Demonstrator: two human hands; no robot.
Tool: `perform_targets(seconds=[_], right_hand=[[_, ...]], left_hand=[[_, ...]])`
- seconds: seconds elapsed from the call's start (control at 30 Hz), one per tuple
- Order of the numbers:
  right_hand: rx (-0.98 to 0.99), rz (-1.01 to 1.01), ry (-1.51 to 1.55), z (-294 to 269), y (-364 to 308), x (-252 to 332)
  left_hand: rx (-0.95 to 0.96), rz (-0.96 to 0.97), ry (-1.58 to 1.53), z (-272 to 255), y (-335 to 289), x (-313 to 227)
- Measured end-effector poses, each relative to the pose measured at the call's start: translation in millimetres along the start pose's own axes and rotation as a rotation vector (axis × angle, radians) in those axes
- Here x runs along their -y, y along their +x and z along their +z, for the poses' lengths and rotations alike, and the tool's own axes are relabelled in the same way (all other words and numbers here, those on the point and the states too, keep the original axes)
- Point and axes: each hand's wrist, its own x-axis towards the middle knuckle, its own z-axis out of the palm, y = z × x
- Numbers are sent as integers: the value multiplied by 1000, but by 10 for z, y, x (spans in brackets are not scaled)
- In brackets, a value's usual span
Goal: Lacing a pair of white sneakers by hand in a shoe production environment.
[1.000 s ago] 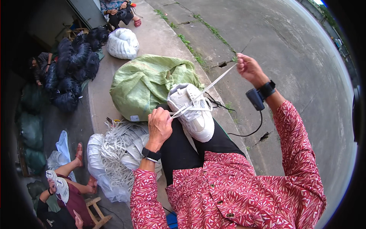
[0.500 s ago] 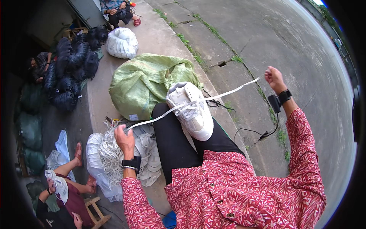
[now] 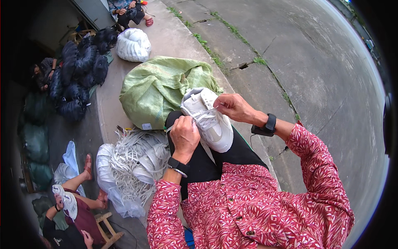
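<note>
A white sneaker (image 3: 220, 135) rests across my thighs, its toe toward me. White shoelace (image 3: 206, 117) runs through its eyelets. At the shoe's left side, my left hand (image 3: 185, 135) is closed, thumb and fingers pinching one end of the lace. My right hand (image 3: 237, 108) pinches the other end beside the shoe's right upper edge. Both hands are close to the lacing; the fingers partly hide the lace ends.
Left of my legs lies a clear plastic bag (image 3: 103, 162) with a heap of loose white laces (image 3: 132, 166). A green woven sack (image 3: 153, 89) stands beyond my knees. Black bundles (image 3: 78, 70) and a white bundle (image 3: 133, 45) lie farther off. Other people sit at the left and far side.
Both hands have come inward from wide apart to the shoe. The lace, stretched out to both sides before, is now drawn in close over the tongue.
</note>
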Motion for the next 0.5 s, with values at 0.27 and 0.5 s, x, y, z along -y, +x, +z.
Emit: perform_targets(seconds=[0.27,0.5], right_hand=[[29,-243,-327,73,100,132],[112,-294,-526,54,130,140]], left_hand=[[33,-23,108,61,5,-1],[78,-299,-105,97,-49,24]])
